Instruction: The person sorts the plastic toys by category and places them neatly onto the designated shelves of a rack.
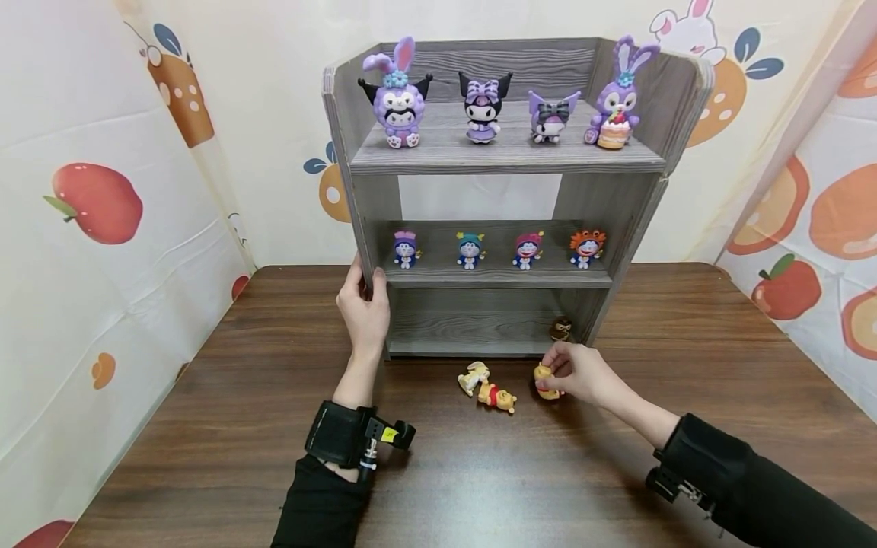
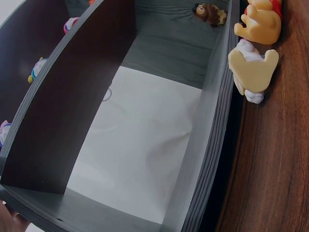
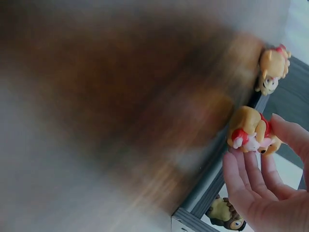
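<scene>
In the head view my left hand [image 1: 365,308] grips the left side panel of a grey wooden shelf [image 1: 473,288], thumb on the inner face. Only a sliver of that hand [image 2: 12,220] shows in the left wrist view. My right hand [image 1: 581,373] pinches a yellow bear figurine [image 1: 545,380] in red just in front of the lowest tier. In the right wrist view this bear [image 3: 248,128] sits between thumb and fingertips, a small pink figure on its front. Left of it on the table lie another bear figurine [image 1: 496,397] and a cream rabbit figurine [image 1: 474,377].
A brown owl-like figurine [image 1: 560,328] stands at the right of the lowest tier. Several small blue figurines, one with an orange hat [image 1: 587,249], line the middle tier. Purple figurines, including a rabbit with a cake [image 1: 617,106], stand on top. Fruit-print cloth [image 1: 103,289] hangs around the table.
</scene>
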{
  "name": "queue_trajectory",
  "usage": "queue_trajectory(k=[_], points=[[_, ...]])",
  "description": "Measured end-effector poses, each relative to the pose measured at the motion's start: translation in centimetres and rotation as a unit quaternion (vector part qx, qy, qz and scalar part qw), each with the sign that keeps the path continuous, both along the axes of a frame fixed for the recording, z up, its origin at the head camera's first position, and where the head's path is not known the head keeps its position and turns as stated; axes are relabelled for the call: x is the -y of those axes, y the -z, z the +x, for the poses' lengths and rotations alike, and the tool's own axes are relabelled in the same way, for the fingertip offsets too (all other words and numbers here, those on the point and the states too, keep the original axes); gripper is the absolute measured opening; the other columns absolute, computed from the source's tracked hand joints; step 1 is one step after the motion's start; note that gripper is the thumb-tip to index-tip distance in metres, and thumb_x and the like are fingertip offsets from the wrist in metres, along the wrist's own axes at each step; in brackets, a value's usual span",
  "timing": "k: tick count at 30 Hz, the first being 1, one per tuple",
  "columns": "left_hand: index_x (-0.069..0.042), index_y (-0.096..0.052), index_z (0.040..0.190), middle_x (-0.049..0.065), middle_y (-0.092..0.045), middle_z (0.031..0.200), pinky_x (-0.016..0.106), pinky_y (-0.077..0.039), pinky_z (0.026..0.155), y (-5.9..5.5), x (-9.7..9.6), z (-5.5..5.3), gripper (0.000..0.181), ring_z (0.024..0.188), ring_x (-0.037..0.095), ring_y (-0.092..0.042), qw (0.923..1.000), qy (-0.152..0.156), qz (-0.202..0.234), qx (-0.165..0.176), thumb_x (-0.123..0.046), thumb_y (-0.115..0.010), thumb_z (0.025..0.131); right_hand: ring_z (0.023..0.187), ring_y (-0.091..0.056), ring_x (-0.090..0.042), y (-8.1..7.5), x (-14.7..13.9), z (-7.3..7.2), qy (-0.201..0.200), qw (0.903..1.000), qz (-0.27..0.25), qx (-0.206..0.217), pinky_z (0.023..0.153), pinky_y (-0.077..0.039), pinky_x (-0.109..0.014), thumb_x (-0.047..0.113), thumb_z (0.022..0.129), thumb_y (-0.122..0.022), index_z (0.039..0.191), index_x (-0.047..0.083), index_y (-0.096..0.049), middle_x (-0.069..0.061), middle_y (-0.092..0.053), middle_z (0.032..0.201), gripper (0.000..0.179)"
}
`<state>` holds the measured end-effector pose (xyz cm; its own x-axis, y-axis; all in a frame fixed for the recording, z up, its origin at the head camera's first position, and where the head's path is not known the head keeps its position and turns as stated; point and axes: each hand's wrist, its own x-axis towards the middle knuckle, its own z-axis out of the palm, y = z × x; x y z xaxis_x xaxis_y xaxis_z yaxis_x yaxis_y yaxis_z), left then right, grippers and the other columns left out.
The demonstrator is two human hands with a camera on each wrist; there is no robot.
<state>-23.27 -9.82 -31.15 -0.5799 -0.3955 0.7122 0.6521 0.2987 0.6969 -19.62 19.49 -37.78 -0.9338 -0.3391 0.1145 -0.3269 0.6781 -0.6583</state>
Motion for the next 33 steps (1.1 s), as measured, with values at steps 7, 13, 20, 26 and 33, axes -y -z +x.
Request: queue_trajectory(k=[7,13,20,26,33], points=[[0.009,-0.055,0.114,0.027,-0.061,0.095,0.016,-0.035,0.051,-0.1,0.1,0.0,0.035,0.063,0.012,-0.047,1.0000,-0.007,0.000,-0.001,0.010,-0.048,0.080,0.065,-0.055,-0.014,0.3,-0.2,1.3,0.010,0.9998,-0.014,-0.014,0.056,-0.045,-0.024,0.010,0.064,-0.077,0.085,0.002,-0.051,-0.002,-0.055,0.074,0.034],[0.007,-0.056,0.114,0.024,-0.062,0.094,0.017,-0.034,0.049,1.0,0.5,-1.1,0.034,0.060,0.011,-0.046,0.9999,-0.010,0.002,-0.003,0.008,-0.049,0.080,0.075,-0.057,-0.018,0.1,-0.5,1.3,-0.061,0.9935,0.043,-0.086,0.066,-0.047,-0.032,0.010,0.065,-0.077,0.099,0.000,-0.054,-0.005,-0.059,0.084,0.042],[-0.001,-0.058,0.116,0.017,-0.064,0.097,0.017,-0.035,0.049,2.0,0.9,-2.1,0.035,0.062,0.009,-0.048,1.0000,-0.006,0.003,-0.002,0.002,-0.050,0.082,0.094,-0.053,-0.017,-1.1,-1.3,0.6,-0.221,0.9352,0.167,-0.221,0.075,-0.046,-0.032,0.007,0.067,-0.074,0.102,0.007,-0.059,-0.001,-0.055,0.101,0.038],[0.005,-0.056,0.116,0.022,-0.062,0.096,0.016,-0.034,0.048,1.9,0.7,-2.2,0.035,0.061,0.012,-0.048,1.0000,-0.001,0.008,0.000,0.006,-0.049,0.081,0.091,-0.054,-0.016,-0.9,-1.6,0.4,-0.274,0.9069,0.195,-0.254,0.070,-0.047,-0.029,0.000,0.064,-0.072,0.097,0.009,-0.061,-0.001,-0.055,0.099,0.036],[0.003,-0.057,0.115,0.021,-0.063,0.094,0.015,-0.036,0.050,1.2,0.5,-1.2,0.034,0.063,0.010,-0.049,1.0000,0.002,0.002,-0.005,0.006,-0.049,0.082,0.087,-0.055,-0.012,-0.7,-1.9,0.0,-0.294,0.9037,0.186,-0.250,0.067,-0.047,-0.027,-0.005,0.063,-0.070,0.095,0.010,-0.062,0.002,-0.056,0.097,0.036]])
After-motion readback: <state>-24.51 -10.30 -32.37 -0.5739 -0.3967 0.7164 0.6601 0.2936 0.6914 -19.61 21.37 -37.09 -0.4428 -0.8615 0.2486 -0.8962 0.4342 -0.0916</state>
